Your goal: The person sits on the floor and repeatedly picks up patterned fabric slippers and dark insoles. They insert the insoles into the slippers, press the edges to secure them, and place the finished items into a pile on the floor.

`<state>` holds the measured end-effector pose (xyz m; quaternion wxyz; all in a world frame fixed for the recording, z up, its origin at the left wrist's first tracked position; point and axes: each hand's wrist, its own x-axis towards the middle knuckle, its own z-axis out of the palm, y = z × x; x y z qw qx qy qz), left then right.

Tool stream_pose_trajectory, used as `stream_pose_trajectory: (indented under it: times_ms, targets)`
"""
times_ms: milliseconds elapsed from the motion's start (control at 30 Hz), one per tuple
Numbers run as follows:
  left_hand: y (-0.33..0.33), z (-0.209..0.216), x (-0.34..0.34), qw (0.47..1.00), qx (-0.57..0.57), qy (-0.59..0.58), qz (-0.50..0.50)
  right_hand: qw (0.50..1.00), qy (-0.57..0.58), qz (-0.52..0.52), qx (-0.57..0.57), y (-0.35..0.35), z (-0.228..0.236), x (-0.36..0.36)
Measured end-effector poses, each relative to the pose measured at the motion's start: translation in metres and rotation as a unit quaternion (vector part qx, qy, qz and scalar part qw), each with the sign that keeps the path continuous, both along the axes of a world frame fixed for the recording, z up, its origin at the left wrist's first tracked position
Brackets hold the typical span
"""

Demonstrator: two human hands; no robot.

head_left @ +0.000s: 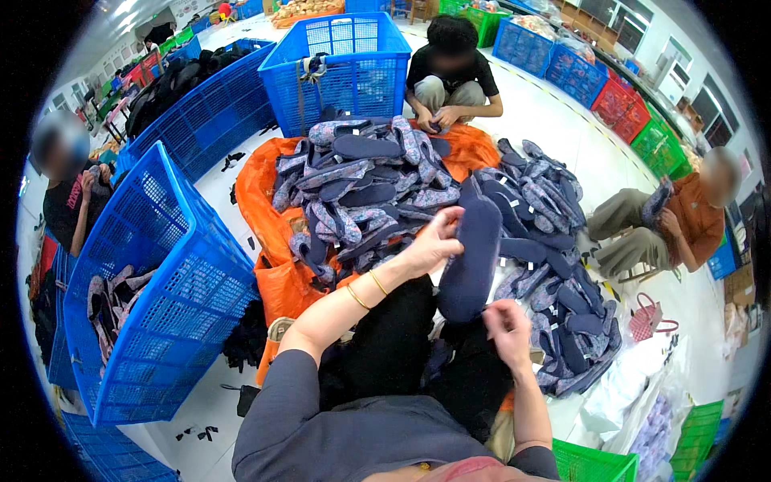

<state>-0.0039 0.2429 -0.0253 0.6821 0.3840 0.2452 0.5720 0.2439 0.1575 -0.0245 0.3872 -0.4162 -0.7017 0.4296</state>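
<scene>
A dark navy slipper (472, 249) is held upright, its flat sole toward me, over my lap. My left hand (438, 241) grips its left edge, thumb across the sole. At the slipper's lower right end is my right hand (507, 328), fingers curled and pinched close to the edge. Whatever lies between those fingers is too small and blurred to make out. Just beyond my hands, a heap of floral and navy slippers (361, 173) lies on an orange sheet (277, 285). A second slipper pile (574, 321) spreads to the right.
Blue plastic crates stand at left (181, 321) and beyond the heap (337, 80). One person (454, 80) crouches across the pile; another (683, 221) sits at right, a third (68, 193) at left. A pink checked bag (646, 321) and a green crate (594, 464) are to my right.
</scene>
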Motion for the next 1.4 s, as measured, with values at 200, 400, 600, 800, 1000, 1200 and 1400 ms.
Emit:
stream_pose_trajectory:
  times_ms: [200,400,600,800,1000,1200,1400]
  targets:
    - [-0.044,0.008,0.033,0.955,0.142,0.091,-0.243,0.946,0.233,-0.165,-0.150,0.005,0.015,0.005]
    - [-0.073,0.010,0.022,0.936,0.212,0.197,-0.202,0.963,0.171,-0.087,-0.190,0.003,-0.023,0.018]
    - [-0.094,-0.012,0.010,0.936,0.215,0.247,-0.132,0.952,0.180,-0.068,-0.236,0.002,0.005,-0.003]
    - [-0.083,0.010,-0.002,0.950,0.138,0.174,-0.219,0.955,0.151,-0.012,-0.253,0.013,0.015,-0.003]
    - [-0.055,0.016,0.004,0.914,0.202,0.226,-0.270,0.973,0.110,-0.016,-0.202,0.008,0.018,0.001]
    - [-0.042,0.020,0.006,0.883,0.207,0.277,-0.317,0.970,0.103,-0.036,-0.217,0.010,0.012,0.006]
    - [-0.047,0.046,0.006,0.840,0.303,0.353,-0.279,0.950,0.161,0.001,-0.267,0.008,0.016,0.008]
